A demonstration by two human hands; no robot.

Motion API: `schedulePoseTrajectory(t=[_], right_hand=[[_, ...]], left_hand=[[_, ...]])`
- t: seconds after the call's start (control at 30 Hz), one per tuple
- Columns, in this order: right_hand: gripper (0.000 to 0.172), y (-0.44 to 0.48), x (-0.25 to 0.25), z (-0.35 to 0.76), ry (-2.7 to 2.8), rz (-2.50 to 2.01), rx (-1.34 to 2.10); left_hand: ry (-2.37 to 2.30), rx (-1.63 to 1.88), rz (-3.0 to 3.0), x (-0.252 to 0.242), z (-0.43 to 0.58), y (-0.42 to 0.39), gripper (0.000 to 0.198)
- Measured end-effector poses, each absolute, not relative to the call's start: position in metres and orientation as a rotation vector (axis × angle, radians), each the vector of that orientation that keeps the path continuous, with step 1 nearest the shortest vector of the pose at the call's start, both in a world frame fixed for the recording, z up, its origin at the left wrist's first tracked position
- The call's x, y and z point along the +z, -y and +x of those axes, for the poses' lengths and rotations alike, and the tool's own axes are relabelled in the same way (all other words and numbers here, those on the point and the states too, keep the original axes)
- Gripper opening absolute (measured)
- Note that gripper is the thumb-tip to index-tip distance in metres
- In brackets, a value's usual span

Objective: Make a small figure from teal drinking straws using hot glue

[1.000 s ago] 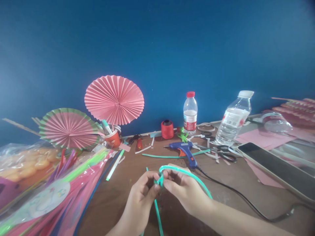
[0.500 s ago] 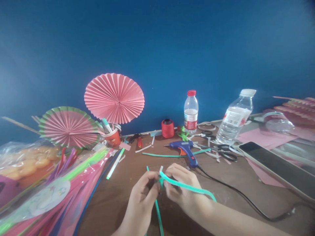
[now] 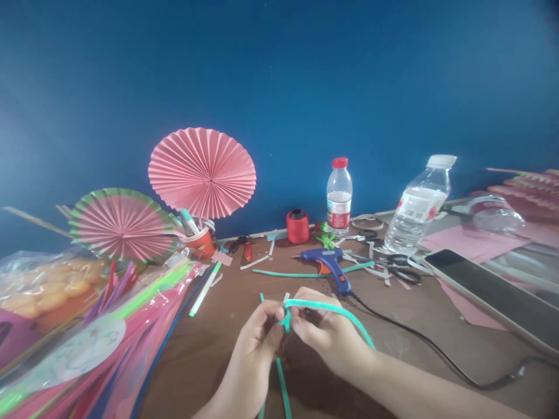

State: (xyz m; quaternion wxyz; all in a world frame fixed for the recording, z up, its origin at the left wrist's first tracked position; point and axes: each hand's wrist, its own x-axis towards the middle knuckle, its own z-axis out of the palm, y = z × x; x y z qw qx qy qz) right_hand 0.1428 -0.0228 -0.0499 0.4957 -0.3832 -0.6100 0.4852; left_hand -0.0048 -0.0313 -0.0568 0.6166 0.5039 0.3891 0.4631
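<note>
Grasping a thin, fuzzy turquoise pipe cleaner (image 3: 314,303) in the pinched grip of left hand (image 3: 255,343) and right hand (image 3: 329,334), above the brown desk (image 3: 196,349), nearer than the blue plastic glue gun (image 3: 328,265).

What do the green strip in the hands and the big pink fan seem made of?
Green strip: perhaps chenille on wire, matte; it looks soft and arches, but any core is hidden. Pink fan: likely paper, matte, judging by its crisp radiating pleats.

My fuzzy turquoise stem (image 3: 332,307) is kinked between my left hand (image 3: 257,343) and right hand (image 3: 334,334), one length arching over the right.
</note>
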Motion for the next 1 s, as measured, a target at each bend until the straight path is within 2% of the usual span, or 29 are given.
schedulePoseTrajectory(t=[0.2, 0.33, 0.4, 0.53, 0.73, 1.0], right_hand=[[0.012, 0.022, -0.055, 0.140, 1.333, -0.877, 1.312], [0.011, 0.022, -0.058, 0.139, 1.271, -0.895, 1.315], [0.011, 0.022, -0.059, 0.139, 1.292, -0.895, 1.288], [0.008, 0.022, -0.060, 0.142, 1.425, -0.971, 1.095], [0.010, 0.021, -0.057, 0.144, 1.610, -1.020, 0.738], [0.022, 0.027, -0.062, 0.145, 1.603, -0.972, 0.640]], left_hand=[[-0.947, 1.089, 1.077, -0.049, -0.003, 0.033, 0.015], [-1.001, 1.098, 0.955, -0.044, 0.000, 0.032, 0.029], [-0.995, 1.083, 0.909, -0.043, 0.000, 0.031, 0.024], [-0.949, 1.075, 0.846, -0.040, 0.001, 0.032, 0.018], [-0.968, 1.113, 0.875, -0.040, 0.003, 0.033, 0.023], [-1.008, 1.166, 0.884, -0.038, 0.009, 0.038, 0.024]])
